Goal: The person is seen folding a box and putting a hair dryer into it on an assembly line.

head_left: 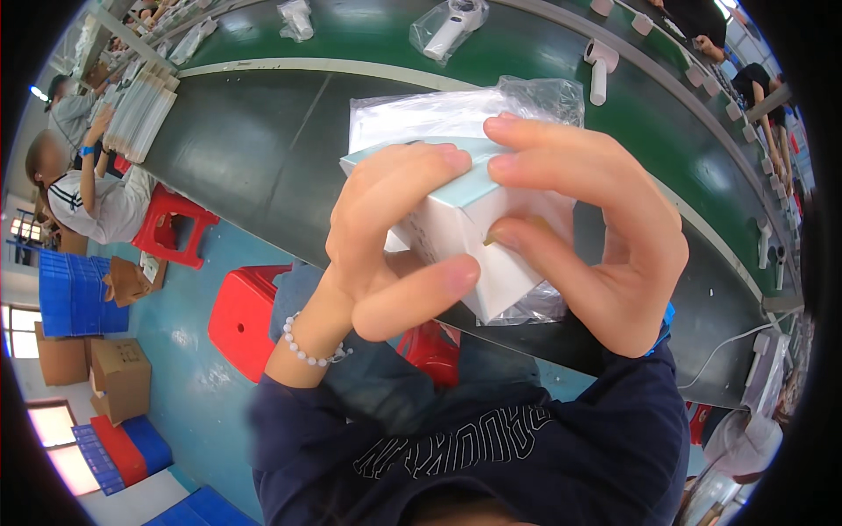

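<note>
A small white box [504,285] with a pale blue-green face is held up in front of me, tilted, one corner toward me. My left hand [377,223] is closed around its left side, thumb on the white end and fingers over the pale face. On the other side my right hand [614,228] grips the box, fingertips on the top edge and the thumb bent against the white end. A beaded bracelet [307,351] circles my left wrist. Behind the box, clear plastic bags [544,92] with white contents lie on the dark worktable [254,149].
Beyond the table runs a green conveyor belt [368,39] carrying a bagged white handheld device [452,31] and a bare one [599,74]. A stack of pale flat pieces [145,110] stands at the left, near a seated person [96,193]. Red stools [241,320] stand below.
</note>
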`<move>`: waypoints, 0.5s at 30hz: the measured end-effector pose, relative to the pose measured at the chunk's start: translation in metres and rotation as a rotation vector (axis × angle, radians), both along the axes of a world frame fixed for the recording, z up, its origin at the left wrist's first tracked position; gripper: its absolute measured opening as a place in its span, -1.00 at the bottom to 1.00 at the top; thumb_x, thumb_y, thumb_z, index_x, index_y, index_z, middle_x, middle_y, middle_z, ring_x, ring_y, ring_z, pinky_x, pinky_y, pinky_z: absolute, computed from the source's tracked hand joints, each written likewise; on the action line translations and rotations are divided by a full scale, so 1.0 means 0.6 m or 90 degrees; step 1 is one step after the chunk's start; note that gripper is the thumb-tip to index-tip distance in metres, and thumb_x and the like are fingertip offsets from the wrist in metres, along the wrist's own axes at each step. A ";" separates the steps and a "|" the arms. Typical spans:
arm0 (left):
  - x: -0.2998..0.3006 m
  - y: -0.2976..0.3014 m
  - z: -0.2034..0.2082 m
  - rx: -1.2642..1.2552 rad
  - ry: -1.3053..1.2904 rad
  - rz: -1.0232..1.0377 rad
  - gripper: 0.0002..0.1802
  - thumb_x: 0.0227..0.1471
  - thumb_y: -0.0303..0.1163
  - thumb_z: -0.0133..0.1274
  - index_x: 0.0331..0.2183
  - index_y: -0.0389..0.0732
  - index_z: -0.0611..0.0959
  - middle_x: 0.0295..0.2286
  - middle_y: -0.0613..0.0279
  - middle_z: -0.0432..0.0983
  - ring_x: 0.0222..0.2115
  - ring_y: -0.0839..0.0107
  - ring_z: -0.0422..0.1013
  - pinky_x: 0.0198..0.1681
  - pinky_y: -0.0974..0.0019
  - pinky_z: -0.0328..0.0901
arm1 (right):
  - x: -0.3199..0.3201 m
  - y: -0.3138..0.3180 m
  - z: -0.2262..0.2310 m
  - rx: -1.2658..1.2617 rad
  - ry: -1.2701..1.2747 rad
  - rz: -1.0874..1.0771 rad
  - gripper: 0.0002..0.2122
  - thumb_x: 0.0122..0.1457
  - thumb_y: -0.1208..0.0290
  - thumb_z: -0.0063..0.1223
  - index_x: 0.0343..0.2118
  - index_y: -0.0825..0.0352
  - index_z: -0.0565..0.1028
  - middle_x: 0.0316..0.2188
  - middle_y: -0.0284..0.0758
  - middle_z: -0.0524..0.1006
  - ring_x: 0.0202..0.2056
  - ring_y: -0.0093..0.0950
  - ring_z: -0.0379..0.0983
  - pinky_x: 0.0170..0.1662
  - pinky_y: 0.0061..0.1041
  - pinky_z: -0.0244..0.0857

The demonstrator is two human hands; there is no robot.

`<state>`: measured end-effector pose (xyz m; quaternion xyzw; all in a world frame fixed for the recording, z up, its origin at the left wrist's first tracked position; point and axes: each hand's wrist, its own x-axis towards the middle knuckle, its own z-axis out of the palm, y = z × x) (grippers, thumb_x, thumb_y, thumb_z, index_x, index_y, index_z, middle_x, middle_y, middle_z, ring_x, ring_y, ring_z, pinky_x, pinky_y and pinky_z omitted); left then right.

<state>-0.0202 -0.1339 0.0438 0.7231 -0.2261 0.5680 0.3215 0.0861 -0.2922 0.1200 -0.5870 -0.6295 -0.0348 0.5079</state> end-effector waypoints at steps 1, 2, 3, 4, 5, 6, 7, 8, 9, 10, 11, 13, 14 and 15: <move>-0.007 -0.005 -0.003 0.003 -0.002 0.002 -0.42 -0.21 -0.38 0.30 -0.14 -0.12 0.36 -0.15 -0.18 0.40 -0.27 0.06 0.44 -0.25 0.18 0.39 | -0.001 0.001 -0.001 -0.005 0.002 -0.005 -0.64 -0.20 0.69 0.24 -0.23 0.43 0.54 -0.17 -0.08 0.55 -0.09 -0.25 0.47 -0.01 -0.38 0.28; -0.005 -0.003 -0.003 0.006 -0.004 0.005 -0.42 -0.21 -0.38 0.30 -0.14 -0.12 0.36 -0.15 -0.18 0.40 -0.27 0.06 0.44 -0.24 0.18 0.39 | -0.002 0.003 0.000 -0.009 0.005 -0.008 -0.65 -0.20 0.69 0.24 -0.24 0.43 0.54 -0.18 -0.09 0.55 -0.10 -0.26 0.47 -0.01 -0.38 0.28; -0.006 0.002 -0.003 0.008 -0.006 0.010 -0.42 -0.21 -0.38 0.30 -0.14 -0.12 0.36 -0.14 -0.19 0.41 -0.26 0.05 0.45 -0.24 0.18 0.39 | 0.000 0.006 -0.003 -0.009 0.006 -0.004 -0.65 -0.20 0.69 0.24 -0.24 0.43 0.54 -0.18 -0.09 0.55 -0.10 -0.26 0.47 -0.01 -0.38 0.28; -0.009 0.003 -0.004 0.011 -0.007 0.016 -0.42 -0.21 -0.38 0.30 -0.14 -0.11 0.36 -0.14 -0.19 0.41 -0.26 0.05 0.45 -0.24 0.18 0.39 | 0.004 0.008 -0.007 -0.003 -0.017 0.019 -0.62 -0.20 0.65 0.26 -0.21 0.43 0.53 -0.15 -0.08 0.53 -0.08 -0.25 0.46 -0.01 -0.37 0.28; -0.010 0.001 -0.001 0.016 -0.014 0.020 -0.42 -0.21 -0.38 0.30 -0.14 -0.11 0.36 -0.14 -0.19 0.41 -0.26 0.04 0.45 -0.24 0.17 0.39 | 0.008 0.007 -0.005 0.005 -0.044 0.039 -0.60 -0.20 0.62 0.29 -0.18 0.43 0.52 -0.11 -0.06 0.52 -0.06 -0.24 0.45 0.00 -0.36 0.27; -0.015 0.002 0.003 0.021 -0.020 0.024 -0.42 -0.21 -0.38 0.30 -0.14 -0.11 0.36 -0.14 -0.20 0.41 -0.25 0.04 0.45 -0.23 0.17 0.39 | 0.012 0.006 0.003 0.007 -0.048 0.043 -0.60 -0.20 0.62 0.29 -0.18 0.43 0.52 -0.11 -0.06 0.52 -0.06 -0.24 0.45 0.00 -0.36 0.27; -0.010 0.001 0.007 0.026 -0.027 0.029 -0.42 -0.21 -0.37 0.30 -0.14 -0.10 0.36 -0.14 -0.20 0.42 -0.25 0.03 0.45 -0.23 0.17 0.39 | 0.016 0.005 0.015 -0.005 -0.048 0.104 -0.53 -0.21 0.57 0.32 -0.13 0.42 0.49 -0.06 -0.05 0.48 -0.03 -0.23 0.42 0.02 -0.34 0.25; 0.001 0.008 0.007 0.030 -0.032 0.038 -0.42 -0.20 -0.37 0.31 -0.14 -0.10 0.35 -0.14 -0.21 0.42 -0.25 0.03 0.46 -0.23 0.16 0.39 | 0.020 0.007 0.018 -0.019 -0.046 0.170 -0.47 -0.23 0.53 0.35 -0.08 0.42 0.46 -0.01 -0.04 0.44 0.00 -0.21 0.39 0.03 -0.33 0.23; 0.012 0.018 0.008 0.034 -0.037 0.047 -0.42 -0.20 -0.37 0.31 -0.14 -0.10 0.35 -0.13 -0.21 0.42 -0.24 0.02 0.46 -0.23 0.16 0.40 | 0.023 0.007 0.017 -0.051 -0.102 0.174 -0.34 -0.25 0.45 0.38 0.02 0.40 0.38 0.05 -0.04 0.38 0.05 -0.18 0.33 0.06 -0.32 0.20; 0.019 0.021 0.009 0.038 -0.043 0.056 -0.42 -0.20 -0.37 0.31 -0.14 -0.09 0.35 -0.13 -0.22 0.43 -0.24 0.02 0.46 -0.22 0.16 0.40 | 0.027 0.009 0.011 -0.050 -0.107 0.181 -0.34 -0.25 0.45 0.38 0.02 0.40 0.38 0.05 -0.04 0.38 0.05 -0.18 0.33 0.06 -0.32 0.20; 0.025 0.025 0.012 0.045 -0.046 0.067 -0.42 -0.20 -0.37 0.31 -0.14 -0.09 0.35 -0.13 -0.22 0.43 -0.24 0.01 0.46 -0.22 0.16 0.40 | 0.030 0.013 0.000 -0.051 -0.139 0.144 -0.33 -0.25 0.46 0.38 0.03 0.40 0.36 0.04 -0.06 0.39 0.05 -0.18 0.33 0.07 -0.32 0.19; 0.014 0.033 0.018 0.056 -0.051 0.087 -0.42 -0.20 -0.37 0.31 -0.14 -0.09 0.35 -0.13 -0.22 0.43 -0.23 0.01 0.46 -0.22 0.15 0.40 | 0.033 0.022 -0.007 -0.048 -0.164 0.114 -0.32 -0.25 0.46 0.38 0.04 0.38 0.35 0.01 -0.08 0.40 0.03 -0.17 0.34 0.06 -0.31 0.20; 0.017 0.038 0.019 0.070 -0.048 0.076 -0.43 -0.22 -0.36 0.32 -0.16 -0.07 0.37 -0.11 -0.24 0.42 -0.21 -0.01 0.46 -0.21 0.16 0.40 | 0.033 0.022 -0.008 -0.049 -0.169 0.113 -0.32 -0.25 0.46 0.38 0.04 0.38 0.35 0.01 -0.08 0.40 0.03 -0.17 0.34 0.06 -0.31 0.20; 0.020 0.043 0.020 0.085 -0.046 0.064 -0.44 -0.25 -0.34 0.33 -0.19 -0.06 0.39 -0.10 -0.26 0.42 -0.19 -0.03 0.46 -0.20 0.16 0.40 | 0.033 0.023 -0.009 -0.043 -0.175 0.100 -0.32 -0.26 0.47 0.38 0.03 0.38 0.35 0.01 -0.07 0.40 0.02 -0.17 0.35 0.05 -0.31 0.21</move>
